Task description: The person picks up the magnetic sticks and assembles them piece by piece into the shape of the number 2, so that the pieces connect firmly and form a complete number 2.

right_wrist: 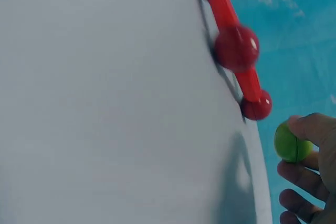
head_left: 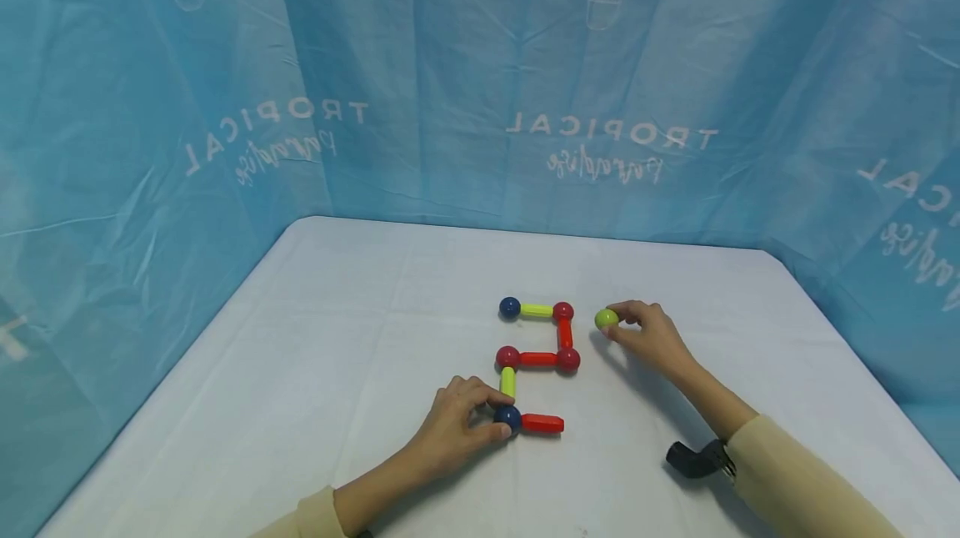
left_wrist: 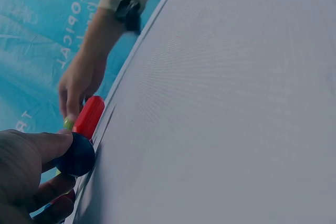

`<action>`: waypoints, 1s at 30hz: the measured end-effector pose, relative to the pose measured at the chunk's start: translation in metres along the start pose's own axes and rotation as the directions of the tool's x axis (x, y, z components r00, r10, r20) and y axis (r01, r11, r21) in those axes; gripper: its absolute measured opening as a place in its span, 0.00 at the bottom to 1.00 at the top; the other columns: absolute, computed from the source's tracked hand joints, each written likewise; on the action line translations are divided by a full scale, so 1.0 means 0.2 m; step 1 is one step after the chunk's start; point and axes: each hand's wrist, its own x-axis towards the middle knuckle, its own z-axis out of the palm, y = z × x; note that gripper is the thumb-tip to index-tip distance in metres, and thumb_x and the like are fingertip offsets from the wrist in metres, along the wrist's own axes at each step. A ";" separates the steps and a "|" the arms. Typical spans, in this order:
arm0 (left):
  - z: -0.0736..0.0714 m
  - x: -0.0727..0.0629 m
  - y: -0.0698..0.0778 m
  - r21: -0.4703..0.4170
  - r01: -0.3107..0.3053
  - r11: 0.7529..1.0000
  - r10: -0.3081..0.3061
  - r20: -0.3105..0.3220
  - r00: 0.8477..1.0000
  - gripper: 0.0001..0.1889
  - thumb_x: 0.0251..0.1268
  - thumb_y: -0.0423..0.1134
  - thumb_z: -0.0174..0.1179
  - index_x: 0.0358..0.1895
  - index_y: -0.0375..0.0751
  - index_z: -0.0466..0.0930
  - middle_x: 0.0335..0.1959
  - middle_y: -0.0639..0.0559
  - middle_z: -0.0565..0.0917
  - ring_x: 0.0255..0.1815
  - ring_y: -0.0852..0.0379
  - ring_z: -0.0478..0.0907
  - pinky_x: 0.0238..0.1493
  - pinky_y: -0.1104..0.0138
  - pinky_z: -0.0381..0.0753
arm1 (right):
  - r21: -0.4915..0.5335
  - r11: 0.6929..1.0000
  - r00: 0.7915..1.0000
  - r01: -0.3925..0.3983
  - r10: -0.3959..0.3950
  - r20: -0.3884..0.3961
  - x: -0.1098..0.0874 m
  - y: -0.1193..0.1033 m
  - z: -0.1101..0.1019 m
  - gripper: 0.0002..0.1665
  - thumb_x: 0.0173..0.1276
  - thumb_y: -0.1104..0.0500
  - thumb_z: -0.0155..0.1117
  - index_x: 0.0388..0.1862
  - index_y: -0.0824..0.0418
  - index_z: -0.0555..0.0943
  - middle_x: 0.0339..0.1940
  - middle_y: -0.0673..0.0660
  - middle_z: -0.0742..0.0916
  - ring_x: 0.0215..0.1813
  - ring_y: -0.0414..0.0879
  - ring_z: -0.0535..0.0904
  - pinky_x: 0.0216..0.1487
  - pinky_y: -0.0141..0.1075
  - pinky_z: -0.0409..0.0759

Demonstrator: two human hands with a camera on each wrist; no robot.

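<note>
Balls and short rods are joined in a bent chain on the white table. My left hand (head_left: 461, 421) pinches the dark blue ball (head_left: 507, 418) at the chain's near end between thumb and fingers. From that ball a red rod (head_left: 543, 423) sticks out to the right, its far end free, and a yellow-green rod (head_left: 508, 384) runs up to a red ball (head_left: 507, 357). To the right of the chain my right hand (head_left: 651, 339) holds a green ball (right_wrist: 292, 142) by thumb and fingertips, raised off the table and apart from the other pieces.
Farther along the chain come a red rod (head_left: 538, 359), a red ball (head_left: 567, 359), another red rod (head_left: 565, 334), a red ball (head_left: 563, 311), a yellow-green rod (head_left: 536, 310) and a dark blue ball (head_left: 510, 308). Blue printed curtains (head_left: 465, 163) hang around the white table (head_left: 360, 313).
</note>
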 end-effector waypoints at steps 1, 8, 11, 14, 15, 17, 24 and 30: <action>0.00 0.00 0.00 -0.001 0.003 1.000 -0.003 0.001 1.000 0.17 0.53 0.47 0.67 0.49 0.56 0.81 0.41 0.63 0.80 0.43 0.59 0.67 0.45 0.66 0.59 | 0.002 1.000 1.000 0.008 -0.008 0.003 -0.05 0.01 0.00 0.24 0.61 0.54 0.66 0.56 0.60 0.78 0.51 0.61 0.83 0.54 0.56 0.73 0.50 0.52 0.73; 0.00 0.00 0.00 -0.004 -0.012 1.000 0.012 -0.005 1.000 0.17 0.54 0.46 0.67 0.49 0.54 0.81 0.39 0.62 0.79 0.42 0.58 0.67 0.43 0.65 0.59 | -0.021 0.996 0.996 0.085 -0.085 0.022 -0.35 0.01 0.03 0.23 0.56 0.55 0.71 0.52 0.55 0.81 0.45 0.50 0.85 0.47 0.45 0.71 0.45 0.41 0.72; 0.00 0.00 0.00 -0.009 -0.002 1.000 0.002 -0.001 1.000 0.17 0.54 0.45 0.67 0.49 0.55 0.81 0.40 0.62 0.79 0.43 0.58 0.67 0.44 0.65 0.59 | -0.044 0.990 0.991 0.133 -0.132 0.018 -0.44 -0.02 0.06 0.23 0.53 0.56 0.73 0.50 0.52 0.81 0.43 0.44 0.84 0.46 0.42 0.68 0.44 0.38 0.70; 0.00 0.00 0.01 -0.012 0.005 1.000 -0.005 0.003 1.000 0.17 0.54 0.46 0.67 0.49 0.55 0.81 0.40 0.63 0.80 0.43 0.58 0.67 0.44 0.65 0.59 | -0.062 0.983 0.985 0.171 -0.170 0.017 -0.51 -0.06 0.09 0.24 0.52 0.56 0.74 0.50 0.48 0.81 0.42 0.38 0.82 0.47 0.38 0.67 0.45 0.36 0.71; 0.00 0.00 0.01 -0.015 0.005 1.000 -0.005 0.003 1.000 0.17 0.54 0.46 0.67 0.49 0.55 0.81 0.41 0.63 0.80 0.43 0.58 0.67 0.44 0.65 0.59 | -0.056 0.983 0.985 0.174 -0.173 0.020 -0.52 -0.07 0.10 0.24 0.51 0.56 0.74 0.50 0.47 0.81 0.41 0.36 0.82 0.47 0.37 0.67 0.45 0.35 0.71; 0.00 0.00 0.00 -0.016 0.001 1.000 -0.001 0.001 1.000 0.17 0.54 0.46 0.67 0.49 0.55 0.81 0.41 0.62 0.80 0.43 0.58 0.66 0.44 0.65 0.59 | -0.043 0.983 0.984 0.178 -0.177 0.029 -0.55 -0.09 0.12 0.25 0.51 0.55 0.75 0.50 0.45 0.81 0.41 0.33 0.81 0.47 0.35 0.66 0.46 0.34 0.72; 0.00 0.00 -0.01 -0.017 -0.013 1.000 0.013 -0.005 1.000 0.17 0.53 0.47 0.67 0.48 0.55 0.81 0.41 0.61 0.80 0.43 0.58 0.66 0.43 0.65 0.59 | 0.010 0.981 0.978 0.195 -0.195 0.072 -0.60 -0.16 0.17 0.26 0.50 0.53 0.75 0.51 0.42 0.80 0.42 0.29 0.79 0.47 0.32 0.65 0.47 0.32 0.71; 0.01 0.00 -0.01 -0.019 -0.015 1.000 0.015 -0.011 1.000 0.17 0.53 0.47 0.67 0.48 0.54 0.82 0.40 0.61 0.80 0.43 0.58 0.66 0.43 0.65 0.59 | 0.021 0.983 0.978 0.184 -0.185 0.098 -0.61 -0.18 0.18 0.26 0.50 0.51 0.75 0.51 0.42 0.80 0.41 0.29 0.80 0.47 0.32 0.65 0.48 0.32 0.70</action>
